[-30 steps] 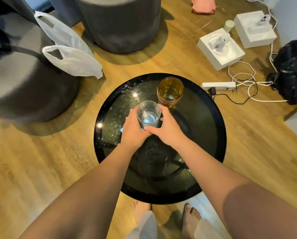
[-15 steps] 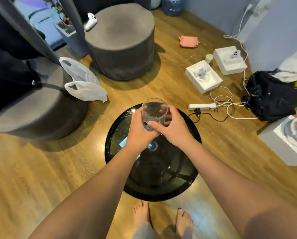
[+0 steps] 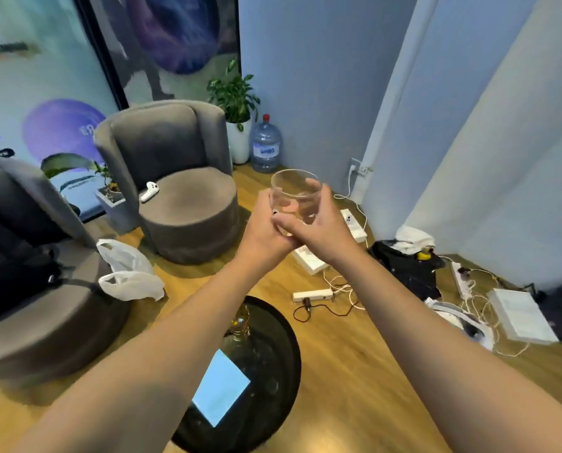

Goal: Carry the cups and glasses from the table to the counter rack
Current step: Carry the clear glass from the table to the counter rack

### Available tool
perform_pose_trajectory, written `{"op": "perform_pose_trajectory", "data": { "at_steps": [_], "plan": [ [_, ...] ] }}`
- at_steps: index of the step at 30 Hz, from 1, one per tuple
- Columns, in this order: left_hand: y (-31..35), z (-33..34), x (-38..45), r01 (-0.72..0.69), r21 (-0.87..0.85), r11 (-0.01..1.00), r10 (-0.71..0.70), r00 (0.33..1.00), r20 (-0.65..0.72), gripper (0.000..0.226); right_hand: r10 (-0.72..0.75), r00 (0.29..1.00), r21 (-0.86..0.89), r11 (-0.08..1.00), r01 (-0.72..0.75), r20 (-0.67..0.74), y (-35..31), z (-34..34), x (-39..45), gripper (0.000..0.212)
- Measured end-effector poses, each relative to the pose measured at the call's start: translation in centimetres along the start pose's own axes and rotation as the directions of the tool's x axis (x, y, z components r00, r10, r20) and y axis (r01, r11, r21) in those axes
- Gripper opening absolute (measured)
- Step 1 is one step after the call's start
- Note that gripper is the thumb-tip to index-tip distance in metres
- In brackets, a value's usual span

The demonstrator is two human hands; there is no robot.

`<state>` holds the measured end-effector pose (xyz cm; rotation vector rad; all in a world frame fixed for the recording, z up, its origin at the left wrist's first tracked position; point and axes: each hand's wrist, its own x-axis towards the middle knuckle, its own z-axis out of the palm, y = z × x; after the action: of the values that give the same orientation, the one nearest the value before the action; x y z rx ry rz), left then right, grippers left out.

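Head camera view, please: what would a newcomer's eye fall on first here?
First, the clear glass held up at the centre of the frame, gripped by the left hand and the right hand together. Below the arms sits the round black table, an amber glass on it. To the left stands a grey armchair; cables and white boxes litter the floor at right.

letters "er" on purple wall circle (image 3: 62, 129); bottle label (image 3: 264, 151) illegible
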<state>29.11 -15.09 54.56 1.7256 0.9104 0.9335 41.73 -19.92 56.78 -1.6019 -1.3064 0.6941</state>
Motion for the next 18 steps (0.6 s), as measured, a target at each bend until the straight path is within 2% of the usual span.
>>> {"op": "perform_pose_trajectory", "data": {
  "at_steps": [4,8,12,18],
  "plan": [
    [5.5,2.6,1.0,-0.091,-0.044,0.995,0.094,0.994,0.063,0.080,-0.054,0.994,-0.026,0.998,0.052,-0.095,-3.0,-5.4,-1.1,0.089],
    [7.2,4.7,1.1,-0.156,-0.009,0.988,0.156,0.978,0.139,0.080,-0.057,0.983,-0.052,0.997,0.048,-0.176,-3.3,-8.0,-2.8,0.091],
    [7.0,6.9,0.3,-0.137,-0.065,0.988,0.149,0.957,0.248,0.083,0.007,0.967,-0.032,0.999,-0.016,-0.253,-2.2,-9.1,-5.6,0.091],
    [6.2,10.5,-2.8,-0.217,-0.019,0.976,0.207,0.897,0.390,0.080,0.098,0.910,-0.042,0.991,-0.126,-0.402,-0.5,-10.2,-11.6,0.091]
  ]
}}
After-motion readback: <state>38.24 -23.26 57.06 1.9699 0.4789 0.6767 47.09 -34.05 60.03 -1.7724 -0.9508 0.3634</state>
